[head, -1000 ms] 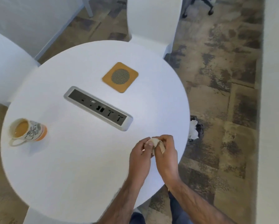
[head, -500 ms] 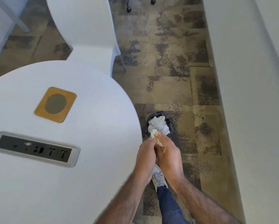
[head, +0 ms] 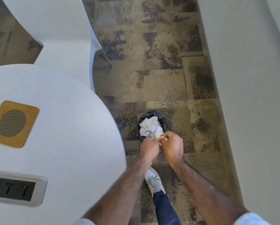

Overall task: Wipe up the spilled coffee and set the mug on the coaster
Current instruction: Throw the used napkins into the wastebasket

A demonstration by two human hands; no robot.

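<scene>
Item 1. Round white desk [head: 63, 143]: fills the left of the view. No spill is visible on the part in view.

Item 2. Square tan cork coaster with a grey mesh disc [head: 12, 123]: lies flat near the desk's left edge as seen, bare. The mug is out of view, so the placing step is judged outstanding.

Item 3. Grey oblong power socket panel [head: 14, 188]: set into the desk, toward its near edge.

Item 4. Left hand [head: 149, 147]: off the desk's right edge, over the floor, grip clenched on one end of a small coffee-stained paper wad [head: 162, 138].

Item 5. Small black-lined waste bin [head: 164, 123]: stands on the patterned carpet floor [head: 168, 78], just beyond both hands, heaped with crumpled white paper tissues [head: 149, 127].

Item 6. Right hand [head: 174, 147]: touching the left, grip pinching the same wad at the bin's near rim.

Handling note, step in hand: discarding the used wad. Judged best done by carrying it a little further, over the bin's centre, before letting go, since the heap sits high and a drop at the rim could roll onto the carpet. Keeping the wad compact should stop drips. One hand may press it down lightly.
</scene>
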